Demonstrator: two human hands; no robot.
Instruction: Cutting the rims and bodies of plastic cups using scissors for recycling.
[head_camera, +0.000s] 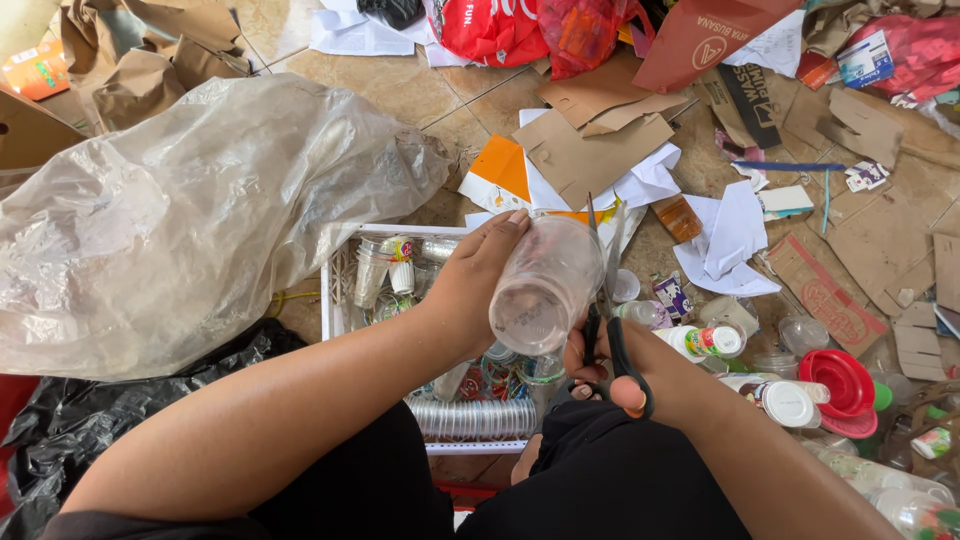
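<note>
My left hand (478, 283) grips a clear plastic cup (545, 285) tipped on its side, its bottom toward me, above a white basket (332, 290). My right hand (640, 375) holds black-handled scissors (607, 330) with the blades pointing up along the cup's right side near its rim. The basket holds several clear plastic cups, some stacked in a row lying at its near end (475, 418). Part of my right hand is hidden behind the cup and the scissor handles.
A big clear plastic bag (170, 210) bulges at left, a black bag (60, 430) below it. Cardboard pieces (590, 140), paper scraps, small bottles (705, 340) and a red lid (838, 380) litter the tiled floor at right. Red bags lie at the far top.
</note>
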